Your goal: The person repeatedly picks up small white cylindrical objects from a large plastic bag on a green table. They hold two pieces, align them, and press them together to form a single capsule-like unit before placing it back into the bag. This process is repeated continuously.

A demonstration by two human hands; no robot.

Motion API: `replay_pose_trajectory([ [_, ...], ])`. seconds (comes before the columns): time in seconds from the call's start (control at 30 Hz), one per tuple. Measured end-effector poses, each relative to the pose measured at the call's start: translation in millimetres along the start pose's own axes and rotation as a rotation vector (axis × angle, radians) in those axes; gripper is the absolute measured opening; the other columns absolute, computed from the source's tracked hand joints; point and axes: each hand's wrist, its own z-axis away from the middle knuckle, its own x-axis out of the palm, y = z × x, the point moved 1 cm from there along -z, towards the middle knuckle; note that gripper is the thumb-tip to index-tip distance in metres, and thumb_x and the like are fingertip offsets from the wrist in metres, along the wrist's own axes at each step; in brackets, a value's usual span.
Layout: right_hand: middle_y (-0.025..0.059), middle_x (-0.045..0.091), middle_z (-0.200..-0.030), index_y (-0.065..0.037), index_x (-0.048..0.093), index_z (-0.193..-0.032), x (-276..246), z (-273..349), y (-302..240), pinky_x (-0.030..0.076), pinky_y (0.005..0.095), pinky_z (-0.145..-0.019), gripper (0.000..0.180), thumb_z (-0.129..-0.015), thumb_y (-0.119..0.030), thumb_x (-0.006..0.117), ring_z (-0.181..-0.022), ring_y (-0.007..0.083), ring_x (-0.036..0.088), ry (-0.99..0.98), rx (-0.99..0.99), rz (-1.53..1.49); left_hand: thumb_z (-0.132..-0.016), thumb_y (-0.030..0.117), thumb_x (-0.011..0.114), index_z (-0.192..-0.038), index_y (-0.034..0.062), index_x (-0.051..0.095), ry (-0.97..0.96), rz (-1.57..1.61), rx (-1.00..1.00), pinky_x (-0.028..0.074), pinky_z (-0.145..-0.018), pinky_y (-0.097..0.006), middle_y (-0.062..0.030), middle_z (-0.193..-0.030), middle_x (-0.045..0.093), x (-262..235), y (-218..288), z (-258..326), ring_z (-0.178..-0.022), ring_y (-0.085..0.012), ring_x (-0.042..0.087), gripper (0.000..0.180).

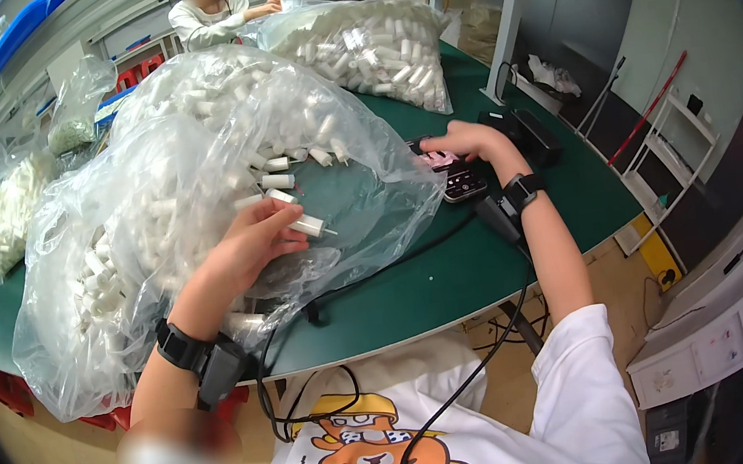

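Note:
My left hand [259, 235] is closed, its fingertips pinching a white plastic cylinder [307, 226] with a thin pin at its end. Another white cylinder [280, 196] lies right by the fingers. Beneath and around this hand spreads a large clear plastic bag [360, 210], open toward the right and heaped with many similar white cylinders [101, 270]. Over to the right, my right hand [469, 140] reaches across a phone [464, 185] with a lit screen, its fingers curled at the phone's far part. The exact finger contact there is partly hidden.
A second full bag [376, 46] stands at the far side of the green table [389, 295], with another person [210, 15] behind it. Black box-shaped devices [534, 133] sit right of the phone. Black cables [350, 283] run from my wrist straps over the table edge.

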Motion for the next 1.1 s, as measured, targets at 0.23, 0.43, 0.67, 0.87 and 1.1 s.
replay_pose_trajectory([
  [0.23,0.0212,0.058,-0.097,0.013,0.055,-0.098,9.7,-5.3,-9.5,0.048,0.0294,-0.069,0.090,-0.054,-0.064,0.069,-0.084,0.0236,0.060,-0.064,-0.050,0.170,-0.087,0.018,0.056,-0.095,0.0042,0.053,0.013,-0.054,-0.008,0.048,-0.073,-0.026,-0.0005,-0.088,0.052,0.4,-0.3,1.9,-0.075,-0.0096,0.054,0.016],
  [0.43,0.0267,0.054,-0.110,0.018,0.042,-0.114,10.7,-13.7,-3.5,0.047,0.0322,-0.077,0.111,-0.047,-0.066,0.071,-0.094,0.0279,0.059,-0.106,-0.030,0.177,-0.087,0.018,0.057,-0.093,0.0050,0.053,0.015,-0.073,-0.006,0.048,-0.072,-0.025,0.0000,-0.087,0.051,2.8,-0.2,2.3,-0.074,-0.0088,0.053,0.015],
  [0.67,0.0245,0.057,-0.108,0.016,0.050,-0.108,11.6,-2.0,-13.5,0.048,0.0319,-0.076,0.102,-0.048,-0.063,0.072,-0.092,0.0291,0.060,0.020,0.026,0.238,-0.086,0.020,0.058,-0.092,0.0042,0.053,0.003,-0.076,-0.008,0.048,-0.072,-0.023,-0.0007,-0.085,0.049,2.3,-1.4,0.6,-0.076,-0.0092,0.052,0.018],
  [0.87,0.0206,0.063,-0.090,0.008,0.063,-0.086,7.1,2.2,-15.2,0.049,0.0328,-0.070,0.079,-0.048,-0.060,0.073,-0.078,0.0268,0.063,-0.003,-0.035,0.206,-0.086,0.019,0.058,-0.092,0.0039,0.053,0.005,-0.080,-0.001,0.048,-0.072,-0.022,-0.0007,-0.084,0.048,3.3,-0.6,1.8,-0.076,-0.0093,0.052,0.017],
  [1.1,0.0187,0.063,-0.084,0.011,0.062,-0.083,9.4,-1.9,-9.0,0.048,0.0308,-0.065,0.071,-0.051,-0.051,0.076,-0.072,0.0227,0.062,0.005,-0.034,0.128,-0.087,0.018,0.056,-0.093,0.0062,0.052,-0.005,-0.094,-0.007,0.047,-0.073,-0.023,0.0010,-0.086,0.049,4.3,2.1,4.1,-0.076,-0.0087,0.053,0.014],
])
